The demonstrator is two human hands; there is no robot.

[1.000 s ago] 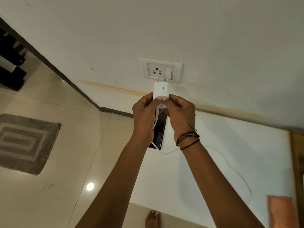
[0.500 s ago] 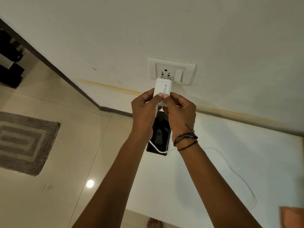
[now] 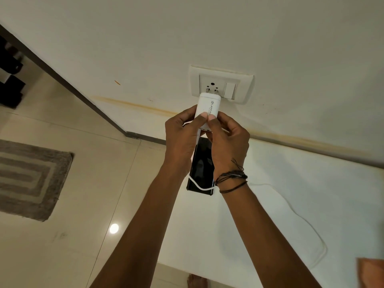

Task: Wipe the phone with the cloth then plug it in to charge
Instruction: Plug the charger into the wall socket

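A white charger block (image 3: 208, 106) is held up at the white wall socket (image 3: 220, 85), its two metal pins touching the socket's lower holes. My left hand (image 3: 182, 140) and my right hand (image 3: 227, 142) both pinch the block's lower end with thumbs on top. A black phone (image 3: 202, 167) lies face up on the white table (image 3: 280, 204) below my hands, partly hidden by them. A white cable (image 3: 299, 217) loops across the table and over the phone's near end. An orange cloth (image 3: 371, 271) shows at the bottom right corner.
The socket plate has a rocker switch (image 3: 230, 90) right of the holes. To the left lies a beige tiled floor with a grey patterned mat (image 3: 31, 179). A dark skirting (image 3: 83, 96) runs along the wall base. A bare foot (image 3: 197, 280) shows below the table edge.
Both hands have lifted the charger block closer to the socket; its pins now sit at the holes. The camera view has shifted, moving the socket rightward and lower in the frame.
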